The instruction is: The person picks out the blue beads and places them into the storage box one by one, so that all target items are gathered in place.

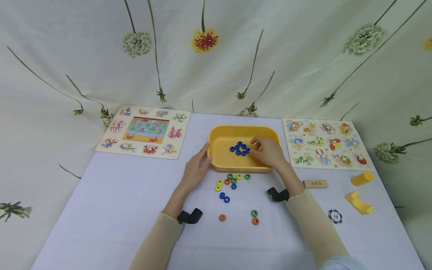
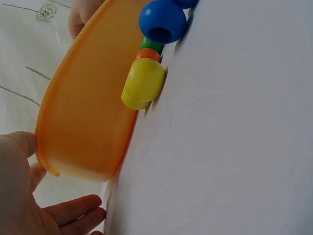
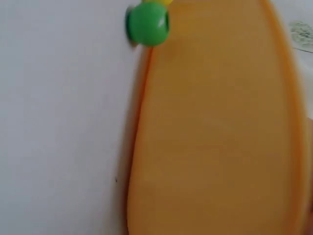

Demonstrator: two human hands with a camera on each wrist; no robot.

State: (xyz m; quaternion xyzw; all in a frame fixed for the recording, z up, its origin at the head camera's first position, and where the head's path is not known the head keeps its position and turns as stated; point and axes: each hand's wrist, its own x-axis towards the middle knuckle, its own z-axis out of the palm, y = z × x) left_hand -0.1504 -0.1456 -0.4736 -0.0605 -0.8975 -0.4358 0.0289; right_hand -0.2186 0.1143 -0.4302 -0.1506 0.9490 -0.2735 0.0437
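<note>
Right hand point(image 1: 269, 152), grip unclear, has blue beads point(image 1: 238, 152) at its fingertips' nine o'clock; left hand point(image 1: 195, 169), straight-fingered, touches tray point(image 1: 221, 155)

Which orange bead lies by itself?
The orange bead nearest the left sleeve; another sits beside a green bead, and the third is clustered near the tray.

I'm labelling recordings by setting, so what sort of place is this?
Probably a tabletop play area, judging by the colourful beads, yellow tray and animal picture boards; whether at home or in a classroom, I cannot tell.
</note>
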